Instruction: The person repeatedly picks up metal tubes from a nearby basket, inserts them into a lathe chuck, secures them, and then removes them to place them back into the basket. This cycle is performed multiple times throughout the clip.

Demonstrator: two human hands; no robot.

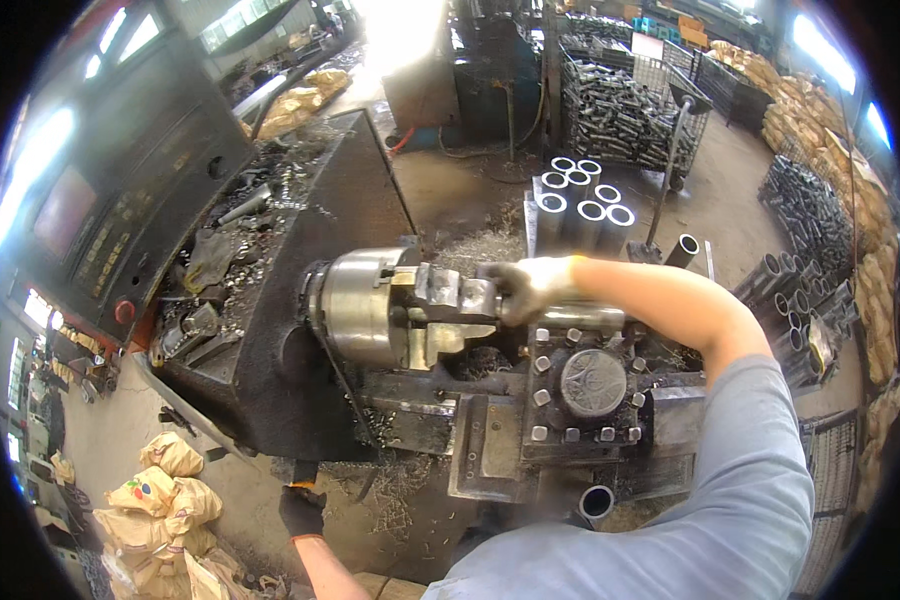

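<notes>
A steel lathe chuck point(364, 307) faces right, its stepped jaws point(442, 287) standing out from the front. My right hand point(529, 289), in a dark-and-white work glove, is curled at the outer end of the jaws and blurred; what its fingers enclose is hidden. Just beyond that hand, a shiny metal cylinder point(589, 316) lies behind the square tool post point(592, 382), which has several square-headed bolts. At lower left my left hand point(302, 514), in a dark glove with an orange cuff, is beside a dark bar end point(294, 471) at the headstock's lower edge; its grip is unclear.
Cut steel tubes point(551, 204) stand upright behind the lathe; more tubes point(791, 307) are stacked at right. One tube point(595, 501) stands close to my body. Metal chips and scraps point(217, 262) cover the headstock top point(270, 300). Yellow sacks point(161, 502) lie at lower left.
</notes>
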